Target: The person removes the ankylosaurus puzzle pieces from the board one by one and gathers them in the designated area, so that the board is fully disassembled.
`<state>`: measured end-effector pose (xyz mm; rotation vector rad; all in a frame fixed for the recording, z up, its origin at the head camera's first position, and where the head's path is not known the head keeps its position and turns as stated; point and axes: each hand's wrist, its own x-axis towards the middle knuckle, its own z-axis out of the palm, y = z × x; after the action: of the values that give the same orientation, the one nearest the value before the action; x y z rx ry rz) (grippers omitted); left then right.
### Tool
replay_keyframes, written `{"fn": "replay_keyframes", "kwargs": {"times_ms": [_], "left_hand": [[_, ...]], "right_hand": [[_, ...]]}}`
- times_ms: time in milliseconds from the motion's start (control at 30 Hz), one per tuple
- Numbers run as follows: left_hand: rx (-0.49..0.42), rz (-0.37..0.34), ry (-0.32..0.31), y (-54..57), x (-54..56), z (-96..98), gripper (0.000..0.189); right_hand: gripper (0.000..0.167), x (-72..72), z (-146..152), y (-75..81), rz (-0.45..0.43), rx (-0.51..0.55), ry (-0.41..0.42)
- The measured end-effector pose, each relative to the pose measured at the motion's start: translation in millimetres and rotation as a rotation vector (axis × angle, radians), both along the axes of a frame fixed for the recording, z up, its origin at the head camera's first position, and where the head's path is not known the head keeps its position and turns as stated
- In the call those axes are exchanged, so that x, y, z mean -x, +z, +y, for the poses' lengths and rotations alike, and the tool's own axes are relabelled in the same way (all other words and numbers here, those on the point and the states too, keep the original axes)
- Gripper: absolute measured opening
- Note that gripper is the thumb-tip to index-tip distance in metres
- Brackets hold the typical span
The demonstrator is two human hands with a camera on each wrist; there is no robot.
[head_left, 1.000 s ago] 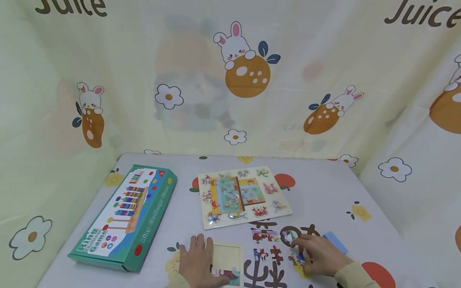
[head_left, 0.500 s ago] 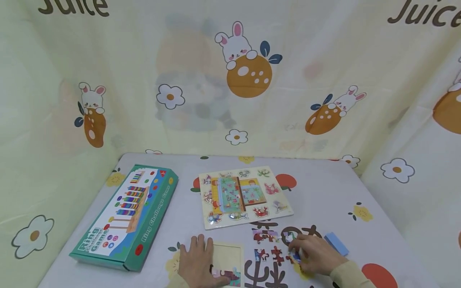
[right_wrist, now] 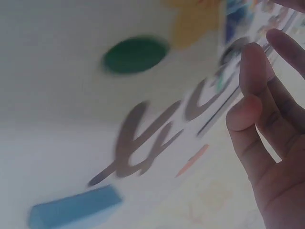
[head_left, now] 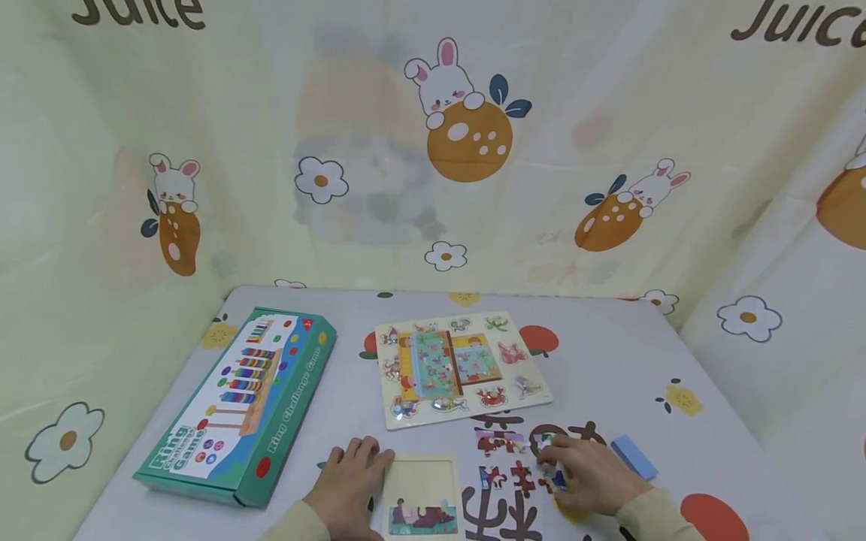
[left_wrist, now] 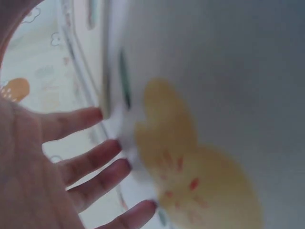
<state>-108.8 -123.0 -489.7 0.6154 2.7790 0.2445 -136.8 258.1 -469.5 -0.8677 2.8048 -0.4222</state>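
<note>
In the head view, my left hand (head_left: 348, 485) lies at the left edge of a small wooden puzzle tray (head_left: 422, 475). Joined jigsaw pieces (head_left: 425, 517) fill the tray's near end. Its fingers are spread and relaxed in the left wrist view, one fingertip right at the tray's side. My right hand (head_left: 598, 473) hovers low over loose pieces on the cloth, its fingers bent and apart from the thumb around a blue piece (head_left: 558, 479). Left of it lie a red piece (head_left: 522, 479), a blue-and-red piece (head_left: 492, 477) and a purple-red pair (head_left: 499, 442).
A larger wooden animal puzzle board (head_left: 534, 368) lies behind the tray. On the left is a green Ring Challenge Game box (head_left: 243, 406). A blue block (head_left: 634, 457) sits just beyond my right hand. Printed curtains (head_left: 372, 263) close in the table's back and sides.
My left hand has slid left off the tray, so the joined pieces show fully. My right hand has shifted slightly left over the loose pieces, uncovering the blue block.
</note>
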Motion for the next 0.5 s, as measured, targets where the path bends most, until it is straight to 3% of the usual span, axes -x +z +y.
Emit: {"fn": "replay_keyframes", "kwargs": {"times_ms": [100,267,367,500], "left_hand": [[0.000,0.037,0.012,-2.0,-1.7,0.0,0.110],[0.013,0.081,0.044,-4.1,-0.5,2.2,0.116],[0.018,0.084,0.056,-5.2,1.9,4.9,0.117],[0.022,0.073,0.060,-6.8,4.6,8.3,0.116]], "right_hand": [[0.032,-1.3,-19,1.1,0.036,0.023,0.054],[0.030,-5.4,-65,-3.2,0.113,0.059,0.221],[0.033,-8.5,-99,-3.4,0.099,0.058,0.294],[0.037,-12.5,-141,3.5,0.034,0.007,0.315]]}}
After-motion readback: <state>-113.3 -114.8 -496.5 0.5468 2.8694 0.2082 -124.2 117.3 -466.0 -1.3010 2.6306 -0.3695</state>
